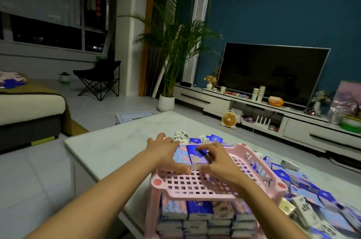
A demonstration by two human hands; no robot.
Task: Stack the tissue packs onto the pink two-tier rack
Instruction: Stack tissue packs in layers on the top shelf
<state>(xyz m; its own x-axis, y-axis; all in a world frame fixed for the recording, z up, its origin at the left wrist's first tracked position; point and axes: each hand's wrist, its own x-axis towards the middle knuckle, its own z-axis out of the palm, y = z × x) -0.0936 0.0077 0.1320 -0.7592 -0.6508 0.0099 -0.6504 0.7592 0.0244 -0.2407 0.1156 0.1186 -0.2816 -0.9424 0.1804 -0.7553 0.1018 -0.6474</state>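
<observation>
The pink two-tier rack (195,186) stands at the near edge of the white table (117,147). Its lower tier is packed with stacked tissue packs (199,217). Two packs lie side by side at the far left of the top tier: a light blue and pink one (180,155) and a dark blue and purple one (197,157). My left hand (166,152) lies over the left pack, fingers spread, thumb at the packs' near edge. My right hand (216,162) pinches the dark blue pack with curled fingers.
Many loose tissue packs (304,195) lie on the table to the right of and behind the rack. Beyond the table are a TV stand with a television (271,74), a small fan (229,119), a potted palm (166,102) and a sofa (29,111) at left.
</observation>
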